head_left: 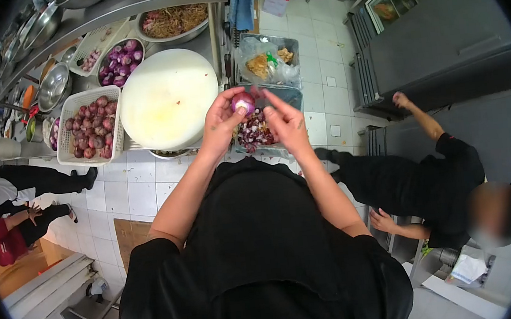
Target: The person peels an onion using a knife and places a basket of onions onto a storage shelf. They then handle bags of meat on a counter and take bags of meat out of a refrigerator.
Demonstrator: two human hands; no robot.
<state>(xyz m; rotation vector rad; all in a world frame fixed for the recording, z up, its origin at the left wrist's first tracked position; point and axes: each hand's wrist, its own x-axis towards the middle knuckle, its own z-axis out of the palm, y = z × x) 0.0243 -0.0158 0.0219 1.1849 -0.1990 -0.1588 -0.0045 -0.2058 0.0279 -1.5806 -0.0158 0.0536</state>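
Raised over a bin, my left hand [222, 124] is closed around a red onion [242, 103], whose pale, peeled part faces up. My right hand [288, 125] is just right of the onion, its index finger and thumb apart. A blurred reddish piece of onion skin [256, 92] shows near the right index fingertip; whether the finger touches it I cannot tell. Below both hands, the bin holds a heap of onion skins and scraps [255, 130]. Left of my left hand lies a round white cutting board [170, 100] with a few small specks on it.
A white basket of unpeeled red onions [89, 127] stands left of the board. Behind it are a container of peeled onions [122, 63] and a metal bowl of brownish strands [175, 23]. A bagged bin [267, 60] stands ahead. A co-worker in black [417, 181] is at right; other people are at left.
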